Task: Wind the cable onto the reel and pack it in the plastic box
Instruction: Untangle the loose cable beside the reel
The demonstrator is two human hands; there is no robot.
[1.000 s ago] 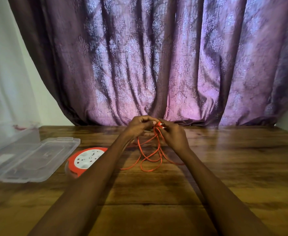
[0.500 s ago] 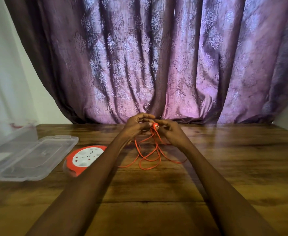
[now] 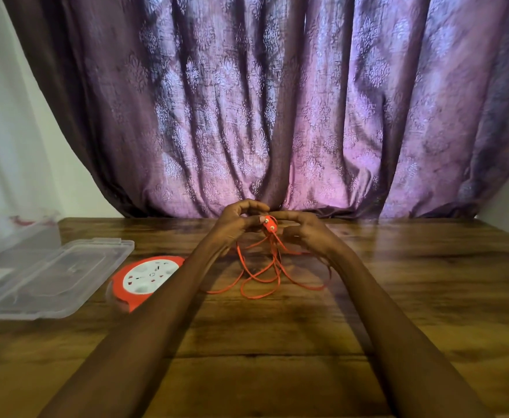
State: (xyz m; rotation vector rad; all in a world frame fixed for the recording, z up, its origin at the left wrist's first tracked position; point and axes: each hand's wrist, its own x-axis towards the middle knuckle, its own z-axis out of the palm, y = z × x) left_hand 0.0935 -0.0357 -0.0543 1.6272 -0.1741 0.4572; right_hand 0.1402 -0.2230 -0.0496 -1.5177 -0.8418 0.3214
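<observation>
Cable point(image 3: 265, 267) plug pinched by left hand point(image 3: 235, 224), right hand point(image 3: 304, 233); reel point(image 3: 144, 280), open plastic box point(image 3: 45, 276) left.

I see the thin orange cable point(image 3: 265, 267) trailing in loose loops on the table, its orange two-pin plug point(image 3: 269, 223) raised above them, pins toward me. The round orange reel with a white socket face point(image 3: 144, 279) lies flat to the left. Further left sits the clear plastic box point(image 3: 12, 236) (lid point(image 3: 51, 276) lying open beside it).
</observation>
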